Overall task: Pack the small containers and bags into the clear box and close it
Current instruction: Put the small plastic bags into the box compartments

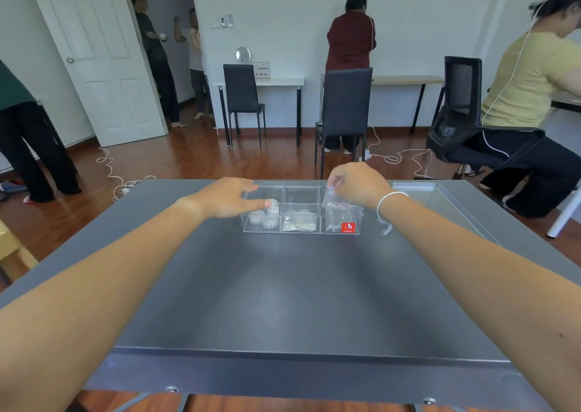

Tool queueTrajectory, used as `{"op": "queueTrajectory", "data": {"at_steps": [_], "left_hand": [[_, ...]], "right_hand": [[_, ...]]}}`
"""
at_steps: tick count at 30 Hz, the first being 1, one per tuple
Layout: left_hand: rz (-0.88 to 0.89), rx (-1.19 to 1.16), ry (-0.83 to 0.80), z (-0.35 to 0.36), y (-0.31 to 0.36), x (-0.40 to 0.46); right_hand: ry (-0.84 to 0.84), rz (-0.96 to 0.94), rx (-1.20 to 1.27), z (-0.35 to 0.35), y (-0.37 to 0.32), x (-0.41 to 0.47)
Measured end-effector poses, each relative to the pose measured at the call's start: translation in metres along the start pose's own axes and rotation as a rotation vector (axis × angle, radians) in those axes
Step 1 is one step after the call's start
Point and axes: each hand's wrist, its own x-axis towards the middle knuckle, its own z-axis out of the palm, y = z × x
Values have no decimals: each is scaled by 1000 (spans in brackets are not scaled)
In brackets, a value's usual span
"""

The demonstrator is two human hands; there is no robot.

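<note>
A clear box (301, 205) with several compartments and a red label stands on the dark table (283, 286). Small round white containers (267, 218) sit in its left compartment, and clear bags (298, 223) lie in the middle front one. My left hand (229, 197) rests on the box's left rim, fingers spread, thumb near the containers. My right hand (358, 183) pinches a small clear bag (334, 199) that hangs over the right compartment. The clear lid (434, 197) lies on the table to the right of the box.
Several people stand or sit around the room beyond the table. Black chairs (344, 109) and desks line the far wall, and white cables trail across the wooden floor. A cardboard box edge (12, 248) shows at the left.
</note>
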Motion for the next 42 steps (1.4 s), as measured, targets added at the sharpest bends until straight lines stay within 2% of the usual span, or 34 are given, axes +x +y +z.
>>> {"op": "queueTrajectory", "data": {"at_steps": [13, 19, 24, 28, 34, 42], "left_hand": [[-7, -18, -11, 4, -3, 1], [-8, -15, -15, 4, -3, 1], [-11, -18, -20, 4, -3, 2], [-12, -12, -26, 4, -4, 2], [-18, -14, -29, 4, -3, 2], [-11, -10, -32, 2, -2, 1]], "right_hand": [[-19, -26, -135, 14, -14, 0], [-79, -1, -55, 15, -14, -1], [-39, 1, -20, 1, -11, -6], [-4, 7, -131, -7, -4, -13], [-60, 64, -245, -5, 3, -18], [-87, 94, -90, -2, 10, -23]]}}
